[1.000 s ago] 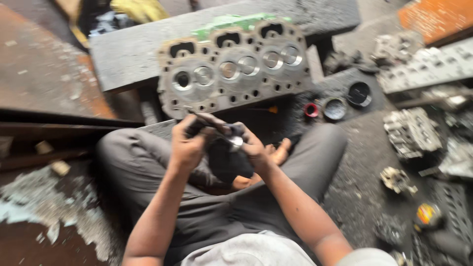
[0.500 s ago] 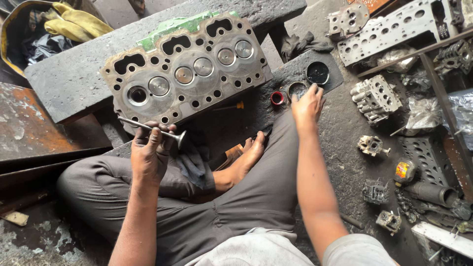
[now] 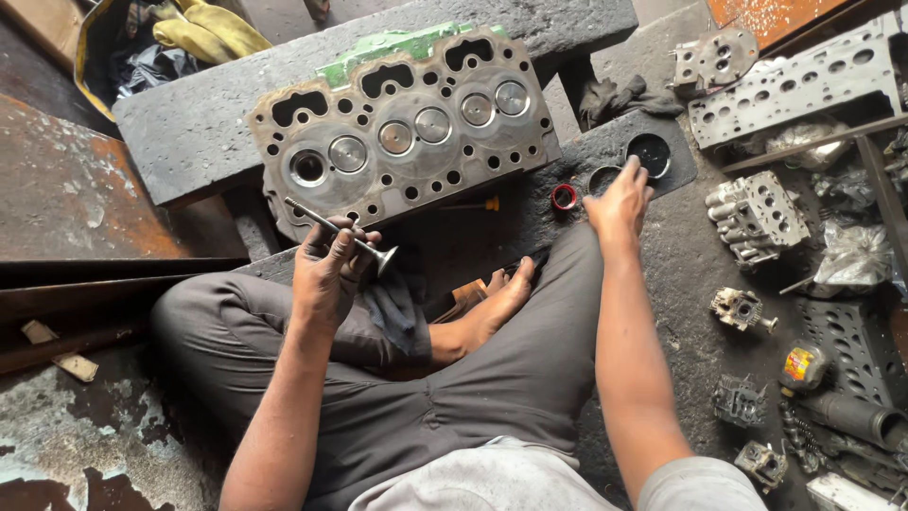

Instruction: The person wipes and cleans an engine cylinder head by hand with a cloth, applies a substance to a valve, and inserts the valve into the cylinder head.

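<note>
I sit cross-legged on a grimy floor. My left hand [image 3: 329, 274] grips an engine valve [image 3: 340, 233] by its stem, the round head pointing right. A grey cylinder head [image 3: 402, 128] leans against a dark block in front of me, with several valves seated in it. My right hand [image 3: 619, 203] is stretched out over the floor, fingers spread, touching a small round black tin [image 3: 605, 178]. A second black tin [image 3: 651, 154] and a red ring [image 3: 565, 196] lie close to it. A dark rag [image 3: 392, 303] rests on my left knee.
Another long cylinder head [image 3: 794, 85] lies at the upper right. Small metal engine parts [image 3: 757, 213] are scattered across the floor on the right, plus a small can [image 3: 802, 364]. Rusty steel plate [image 3: 66, 189] fills the left. Yellow gloves [image 3: 203, 28] lie at the top left.
A second ago both hands were together on the valve. My right hand let go and reached out right to the black tins. My left hand keeps the valve.
</note>
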